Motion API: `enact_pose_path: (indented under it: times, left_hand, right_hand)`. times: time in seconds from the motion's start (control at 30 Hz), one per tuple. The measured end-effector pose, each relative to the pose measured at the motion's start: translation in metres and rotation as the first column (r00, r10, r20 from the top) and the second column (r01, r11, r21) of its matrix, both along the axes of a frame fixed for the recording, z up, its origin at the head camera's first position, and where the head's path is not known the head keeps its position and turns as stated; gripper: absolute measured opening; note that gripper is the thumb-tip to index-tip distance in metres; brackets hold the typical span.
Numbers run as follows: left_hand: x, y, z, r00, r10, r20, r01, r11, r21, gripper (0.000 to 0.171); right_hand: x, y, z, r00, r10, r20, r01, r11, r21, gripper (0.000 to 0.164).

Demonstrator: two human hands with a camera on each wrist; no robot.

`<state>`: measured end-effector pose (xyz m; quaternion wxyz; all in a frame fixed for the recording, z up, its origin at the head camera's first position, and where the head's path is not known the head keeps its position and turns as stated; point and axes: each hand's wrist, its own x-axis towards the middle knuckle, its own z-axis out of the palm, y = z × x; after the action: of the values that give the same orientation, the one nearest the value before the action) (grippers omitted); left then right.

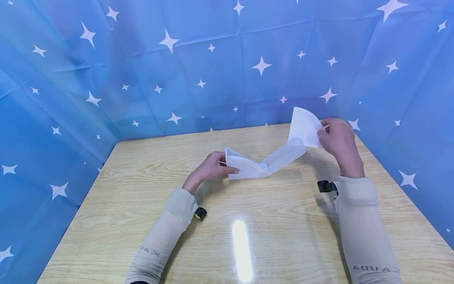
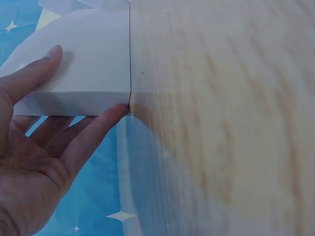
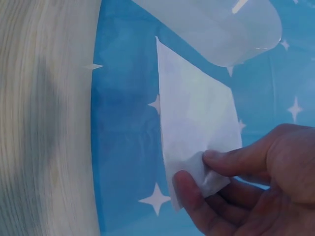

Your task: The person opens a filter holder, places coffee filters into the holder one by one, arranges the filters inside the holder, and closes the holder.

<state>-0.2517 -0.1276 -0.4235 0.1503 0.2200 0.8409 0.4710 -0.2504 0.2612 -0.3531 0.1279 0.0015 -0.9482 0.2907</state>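
A white box [image 1: 244, 169] stands at the middle of the table, its translucent lid [image 1: 283, 156] swung out toward the right. White folded material shows inside the opening. My left hand [image 1: 214, 166] grips the box by its left end; in the left wrist view the thumb lies on one face of the box [image 2: 93, 59] and the fingers are at its end. Right of the lid, my right hand [image 1: 338, 136] holds up a white folded paper tissue [image 1: 303, 127]. The right wrist view shows the tissue [image 3: 197, 113] pinched at one corner between thumb and fingers, apart from the lid [image 3: 236, 34].
The wood-grain table [image 1: 149, 197] reaches to a blue curtain [image 1: 198, 63] with white stars at the back and both sides. A bright light reflection lies on the tabletop near the front. Black straps [image 1: 200, 213] are at the sleeve cuffs.
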Motion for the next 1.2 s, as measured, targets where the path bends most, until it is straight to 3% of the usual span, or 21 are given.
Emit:
enact_pose_path:
  times: [1.2]
  left_hand:
    - [0.0, -0.001, -0.001, 1.0, 0.006, 0.007, -0.006, 1.0, -0.008, 0.036]
  right_hand:
    - [0.018, -0.015, 0.025, 0.997, 0.014, -0.082, -0.018, 0.999, -0.042, 0.035]
